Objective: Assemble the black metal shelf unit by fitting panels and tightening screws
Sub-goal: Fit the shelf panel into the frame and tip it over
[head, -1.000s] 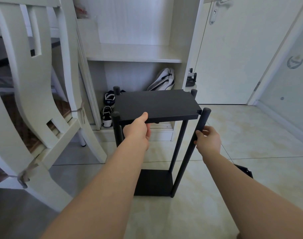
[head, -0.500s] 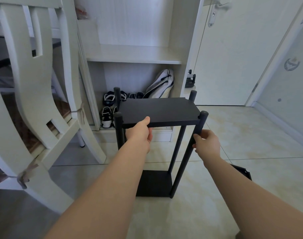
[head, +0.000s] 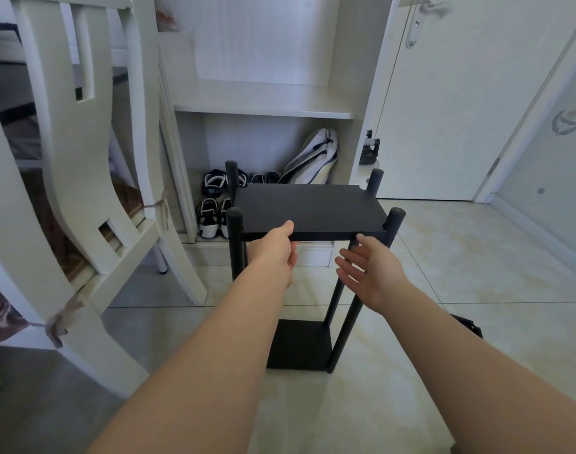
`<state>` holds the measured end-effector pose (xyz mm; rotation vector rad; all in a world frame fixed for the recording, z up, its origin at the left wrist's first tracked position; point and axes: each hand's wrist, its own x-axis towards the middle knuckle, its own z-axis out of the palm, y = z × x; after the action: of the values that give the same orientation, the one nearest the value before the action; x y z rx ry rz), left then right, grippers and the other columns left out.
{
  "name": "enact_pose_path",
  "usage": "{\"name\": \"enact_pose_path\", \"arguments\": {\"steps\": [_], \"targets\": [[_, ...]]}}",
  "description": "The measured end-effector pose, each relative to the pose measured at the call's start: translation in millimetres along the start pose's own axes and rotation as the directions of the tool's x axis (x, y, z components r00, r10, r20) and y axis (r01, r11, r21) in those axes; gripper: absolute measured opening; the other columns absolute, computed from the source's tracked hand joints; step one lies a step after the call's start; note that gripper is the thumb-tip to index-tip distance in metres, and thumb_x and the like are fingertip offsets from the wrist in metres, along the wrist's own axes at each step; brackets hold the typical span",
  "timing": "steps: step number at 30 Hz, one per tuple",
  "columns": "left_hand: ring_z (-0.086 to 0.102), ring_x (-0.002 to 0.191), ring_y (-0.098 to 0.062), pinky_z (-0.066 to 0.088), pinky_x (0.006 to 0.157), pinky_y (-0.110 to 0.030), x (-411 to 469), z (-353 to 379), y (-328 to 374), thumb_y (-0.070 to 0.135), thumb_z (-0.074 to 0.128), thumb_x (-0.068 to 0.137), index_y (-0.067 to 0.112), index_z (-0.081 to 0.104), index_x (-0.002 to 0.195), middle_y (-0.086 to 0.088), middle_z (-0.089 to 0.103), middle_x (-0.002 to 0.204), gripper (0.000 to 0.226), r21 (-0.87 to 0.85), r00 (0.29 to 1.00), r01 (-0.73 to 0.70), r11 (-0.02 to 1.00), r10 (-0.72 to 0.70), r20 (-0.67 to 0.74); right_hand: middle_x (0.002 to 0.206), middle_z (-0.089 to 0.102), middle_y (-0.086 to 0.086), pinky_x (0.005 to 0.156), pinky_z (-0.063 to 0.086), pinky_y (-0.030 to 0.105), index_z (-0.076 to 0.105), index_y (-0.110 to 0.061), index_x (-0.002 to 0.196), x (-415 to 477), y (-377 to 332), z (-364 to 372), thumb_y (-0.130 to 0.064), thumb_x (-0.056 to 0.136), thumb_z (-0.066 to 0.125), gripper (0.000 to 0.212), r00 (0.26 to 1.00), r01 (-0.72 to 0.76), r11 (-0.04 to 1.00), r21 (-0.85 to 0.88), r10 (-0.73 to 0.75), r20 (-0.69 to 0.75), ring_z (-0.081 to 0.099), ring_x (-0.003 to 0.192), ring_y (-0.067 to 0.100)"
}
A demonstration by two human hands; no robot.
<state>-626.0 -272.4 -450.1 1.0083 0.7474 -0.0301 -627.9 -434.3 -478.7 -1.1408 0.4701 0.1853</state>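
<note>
Standing upright on the tiled floor (head: 450, 263), just in front of a pale open cabinet (head: 263, 103), the black shelf unit (head: 316, 213) is where both hands meet. It has four round posts, a flat top panel (head: 293, 201) set a little below the post tips, and a bottom panel (head: 295, 345) down at floor level. The left hand (head: 275, 250) pinches the front edge of the top panel near its left end, thumb lying on the upper face and fingers curled underneath. The right hand (head: 370, 273) is wide open, with fingers spread and pointing left and the palm turned toward the unit. It hovers just beside the front right post (head: 394, 221) and below the panel's front edge. Whether its thumb tip touches the panel cannot be told. Both forearms are bare and reach in from the bottom of the view. Behind the unit, the cabinet's lower compartment holds several shoes (head: 211, 217) and a white bag (head: 316, 158) leaning against the right wall. A white chair (head: 83, 165) fills the left side. A closed white door (head: 450, 99) stands to the right of the cabinet. A flat black piece (head: 467, 326) lies on the floor, partly hidden behind the right forearm.
</note>
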Motion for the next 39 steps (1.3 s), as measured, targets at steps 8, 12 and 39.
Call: {"name": "enact_pose_path", "arguments": {"steps": [8,12,39], "targets": [[0.068,0.09,-0.015,0.054,0.065,-0.025,5.4,-5.4,-6.1,0.024,0.077,0.087,0.013,0.06,0.115,-0.006,0.07,0.099,0.035,0.021,1.0,0.016,1.0,-0.016,-0.004,0.107,0.072,0.013,0.067,0.061,0.033,0.059,-0.01,0.114,7.8,1.8,17.8,-0.032,0.095,0.071,0.031,0.996,0.042,0.997,0.066,-0.036,-0.085,0.075,0.089,0.023],[0.067,0.088,-0.014,0.056,0.07,-0.026,12.0,-7.8,-15.3,0.025,0.077,0.087,0.013,0.06,0.115,-0.005,0.071,0.096,0.035,0.026,0.999,0.04,0.999,-0.04,-0.03,0.106,0.072,0.018,0.062,0.061,0.031,0.058,-0.005,0.12,13.1,5.4,16.7,-0.022,0.098,0.067,0.029,0.996,0.019,0.997,0.078,-0.012,-0.085,0.075,0.087,0.025],[0.06,0.076,-0.018,0.047,0.063,-0.029,100.7,-33.6,-122.8,0.032,0.078,0.085,0.009,0.064,0.109,-0.006,0.069,0.096,0.036,0.034,0.916,0.286,0.958,-0.263,-0.305,0.093,0.071,0.019,0.057,0.057,0.034,0.058,-0.001,0.125,65.8,100.2,-9.9,-0.011,0.101,0.06,0.025,0.93,-0.262,0.965,-0.025,0.246,-0.273,0.072,0.08,0.027]]}}
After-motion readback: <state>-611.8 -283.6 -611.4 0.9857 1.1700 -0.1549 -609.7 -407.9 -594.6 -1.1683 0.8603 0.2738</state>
